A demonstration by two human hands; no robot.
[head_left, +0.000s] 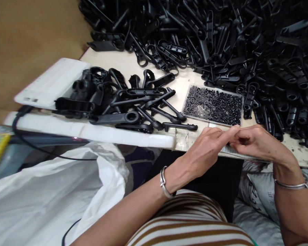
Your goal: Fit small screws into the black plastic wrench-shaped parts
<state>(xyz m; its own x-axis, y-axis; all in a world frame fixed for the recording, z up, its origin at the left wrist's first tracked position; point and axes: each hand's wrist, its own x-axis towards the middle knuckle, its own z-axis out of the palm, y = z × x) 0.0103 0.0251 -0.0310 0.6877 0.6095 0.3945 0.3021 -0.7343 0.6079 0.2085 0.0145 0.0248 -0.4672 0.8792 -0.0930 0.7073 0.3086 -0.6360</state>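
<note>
Both hands meet at the table's front edge, just below a clear tray [213,123] filled with tiny dark parts. My left hand [207,145] reaches in from the left, its fingers closed and touching the fingers of the other hand. The fingers of my right hand [256,141] are curled in a pinch. Whatever either hand holds is hidden between the fingers. Left of the tray, several black plastic arm-shaped pieces [115,118] lie in a loose group.
A large heap of black plastic pieces [210,44] covers the back and right of the table [184,77]. At the left are a white box [51,82], a white foam strip [92,131], a black cable [41,147] and a white bag [66,188].
</note>
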